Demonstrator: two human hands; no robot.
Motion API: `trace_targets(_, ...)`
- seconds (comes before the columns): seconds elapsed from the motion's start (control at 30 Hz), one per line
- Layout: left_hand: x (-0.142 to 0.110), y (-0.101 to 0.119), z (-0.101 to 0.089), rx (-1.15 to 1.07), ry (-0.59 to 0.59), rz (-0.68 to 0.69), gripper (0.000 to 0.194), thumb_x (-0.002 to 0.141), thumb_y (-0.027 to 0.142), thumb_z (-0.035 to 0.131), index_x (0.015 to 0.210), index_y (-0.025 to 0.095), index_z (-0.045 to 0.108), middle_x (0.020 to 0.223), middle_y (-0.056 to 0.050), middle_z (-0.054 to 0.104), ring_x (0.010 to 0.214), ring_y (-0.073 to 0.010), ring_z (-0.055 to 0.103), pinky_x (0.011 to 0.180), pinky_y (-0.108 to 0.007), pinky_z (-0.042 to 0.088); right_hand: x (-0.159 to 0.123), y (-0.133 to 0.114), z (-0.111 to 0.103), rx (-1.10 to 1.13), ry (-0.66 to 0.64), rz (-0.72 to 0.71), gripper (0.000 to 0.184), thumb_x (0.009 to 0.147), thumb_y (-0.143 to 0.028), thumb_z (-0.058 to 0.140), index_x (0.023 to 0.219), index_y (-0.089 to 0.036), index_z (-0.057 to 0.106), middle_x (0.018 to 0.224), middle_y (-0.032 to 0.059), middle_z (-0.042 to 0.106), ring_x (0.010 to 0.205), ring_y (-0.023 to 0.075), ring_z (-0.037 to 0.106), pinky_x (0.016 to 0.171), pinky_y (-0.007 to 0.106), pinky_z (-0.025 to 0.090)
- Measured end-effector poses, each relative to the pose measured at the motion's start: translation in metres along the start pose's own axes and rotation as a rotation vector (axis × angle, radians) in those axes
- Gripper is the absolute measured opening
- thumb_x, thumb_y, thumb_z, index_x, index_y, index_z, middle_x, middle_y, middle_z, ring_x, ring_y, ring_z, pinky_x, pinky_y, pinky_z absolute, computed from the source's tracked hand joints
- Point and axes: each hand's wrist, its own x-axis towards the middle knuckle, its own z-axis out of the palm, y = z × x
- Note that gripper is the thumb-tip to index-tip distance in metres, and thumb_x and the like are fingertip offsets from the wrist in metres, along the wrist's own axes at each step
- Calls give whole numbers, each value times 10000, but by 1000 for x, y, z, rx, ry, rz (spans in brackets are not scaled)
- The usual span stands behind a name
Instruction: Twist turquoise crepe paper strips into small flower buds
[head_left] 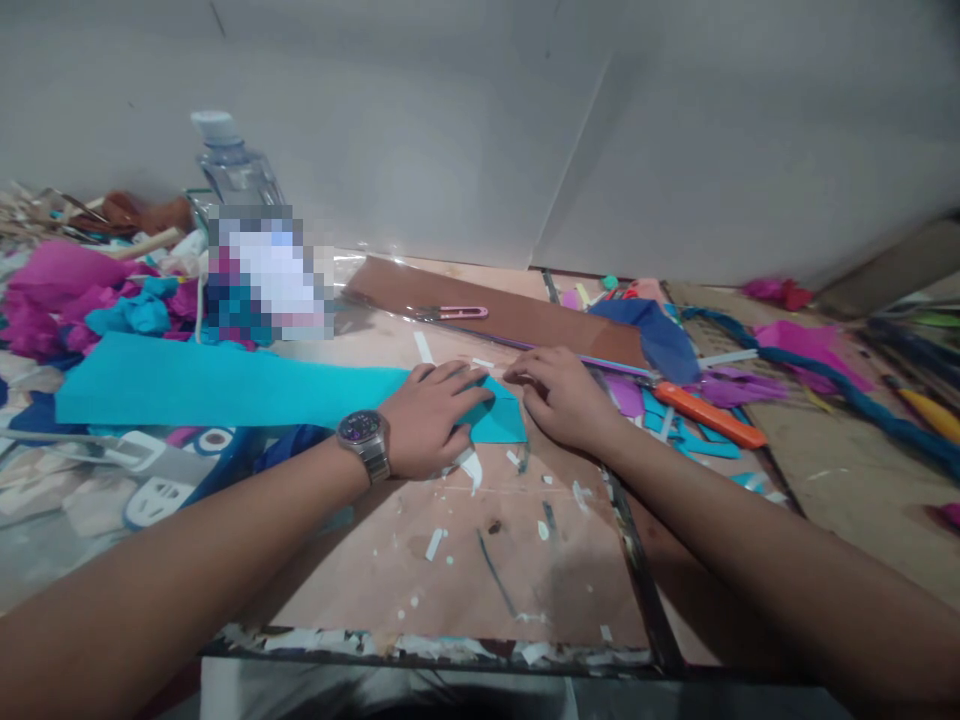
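Observation:
A long turquoise paper strip point(202, 385) stretches from the left over the tabletop to a squared end at the middle. Fingers spread, my left hand point(424, 415) lies flat over the strip near that end and presses on it; a metal watch is on this wrist. My right hand point(562, 395) is at the strip's right end, its fingers curled and thumb drawn in at the far corner. The fingertips partly hide the paper there. Beyond both hands, pink-handled thread snips point(454, 313) rest on a brown sheet point(517, 315) in clear wrapping.
An orange utility knife point(709, 413) lies to the right among turquoise scraps. Crumpled pink and blue paper point(67, 290), a plastic bottle point(236, 165) and a white power strip point(161, 490) are at left. A blue braided strand point(825, 375) crosses cardboard at right. A wall stands behind.

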Motion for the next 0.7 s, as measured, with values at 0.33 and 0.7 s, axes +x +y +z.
trace_targets(0.33,0,-1,1,-13,15,1,528,964,287,503,1490,243,521,1640,-101,448,1529,-347,356,1171,-580,347,0,-1,-1,83,-17,-25,184,948,-188,601,1070,-243,727,1117,75,761,1074,283,662,977,481,461)
trace_targets(0.7,0,0,1,0,9,-11,571,953,296,518,1521,246,512,1651,-115,425,1522,-365,350,1163,-577,353,0,-10,-4,176,2,16,246,931,-140,546,1065,-225,734,1033,75,786,970,267,668,913,459,509)
